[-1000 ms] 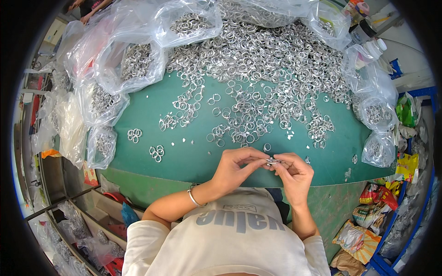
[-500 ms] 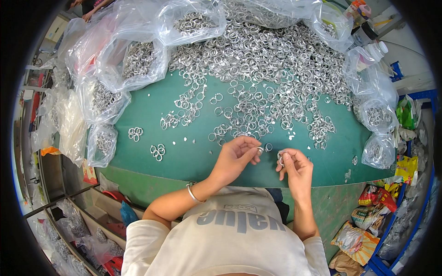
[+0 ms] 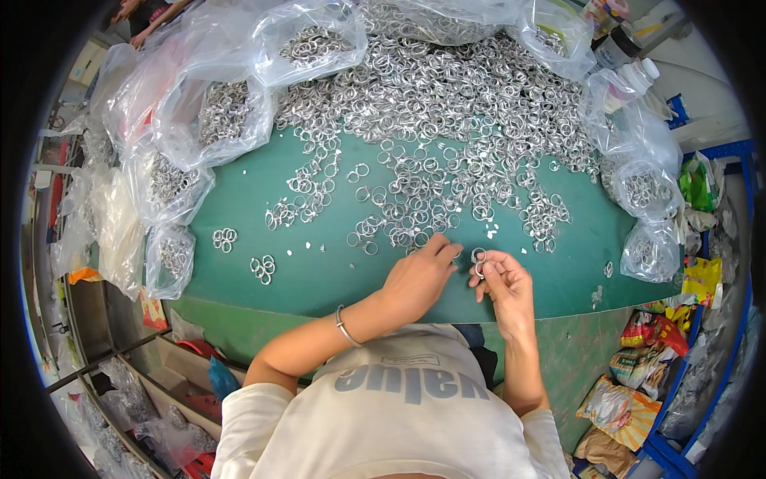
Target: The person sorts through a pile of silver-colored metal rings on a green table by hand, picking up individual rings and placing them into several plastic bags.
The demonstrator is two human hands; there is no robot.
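Note:
My left hand (image 3: pixel 416 278) is bent over the green tabletop, its fingers drawn together in a pinch. A silvery metal ring (image 3: pixel 457 255) shows partly at its fingertips; the fingers cover the rest. Close by, my right hand (image 3: pixel 507 292) holds one or more metal rings (image 3: pixel 479 258) upright between thumb and fingers. The hands are slightly apart. Just beyond them lie scattered loose rings (image 3: pixel 415 215), which run back into a large heap of rings (image 3: pixel 479 84). Two small clusters of rings (image 3: pixel 262 269) sit apart at the left.
Clear plastic bags of rings (image 3: pixel 226 112) line the table's left and back, with more bags (image 3: pixel 650 251) at the right. White bits (image 3: pixel 491 230) dot the green tabletop (image 3: pixel 335 283). Drawers stand at lower left, snack packets (image 3: pixel 618 411) at right. Another person's arm (image 3: pixel 159 22) shows at top left.
My left hand has turned over more, back upward, and its fingertips have reached the spot where a loose ring lay. My right hand still holds its ring. The whole view has shifted slightly.

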